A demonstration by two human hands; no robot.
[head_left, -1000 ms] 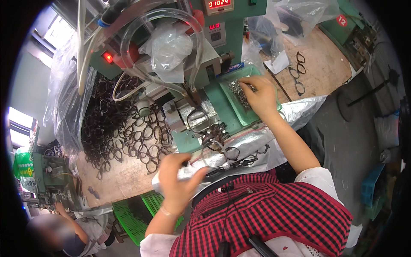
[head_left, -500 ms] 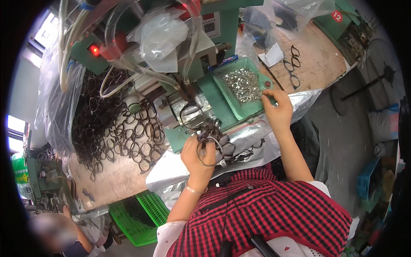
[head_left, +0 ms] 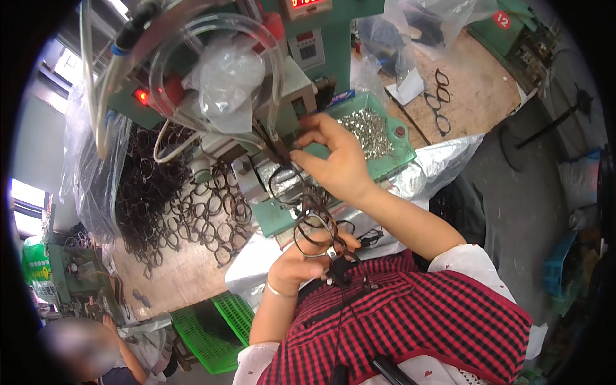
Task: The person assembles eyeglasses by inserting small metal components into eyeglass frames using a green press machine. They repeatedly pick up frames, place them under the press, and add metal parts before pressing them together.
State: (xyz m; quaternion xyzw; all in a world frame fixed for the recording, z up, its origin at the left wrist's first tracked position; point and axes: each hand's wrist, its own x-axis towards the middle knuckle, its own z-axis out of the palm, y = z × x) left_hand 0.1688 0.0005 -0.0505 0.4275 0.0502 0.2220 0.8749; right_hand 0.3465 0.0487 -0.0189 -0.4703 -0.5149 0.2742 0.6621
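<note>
My left hand (head_left: 301, 260) is closed round a bunch of dark eyeglass frames (head_left: 314, 232), just in front of the green bench machine (head_left: 273, 223). One dark frame rim (head_left: 272, 186) reaches up to the machine's metal work block. My right hand (head_left: 343, 160) is at the machine's tool head (head_left: 276, 149), its fingers curled toward the thumb. Whatever it pinches is too small to make out. Behind this hand, a green tray (head_left: 401, 149) holds a heap of small shiny metal parts (head_left: 369, 131), partly covered by the hand.
Many dark eyeglass frames (head_left: 208, 215) lie piled on the table at left. Clear hoses (head_left: 221, 19) and a plastic bag (head_left: 231, 80) hang over the machine. More frames (head_left: 441, 102) lie at right. Green baskets (head_left: 228, 327) stand below; another person (head_left: 125, 350) sits lower left.
My right hand has moved left from the tray of metal parts to the machine's tool head. My left hand has turned and shifted slightly down with the eyeglass frames.
</note>
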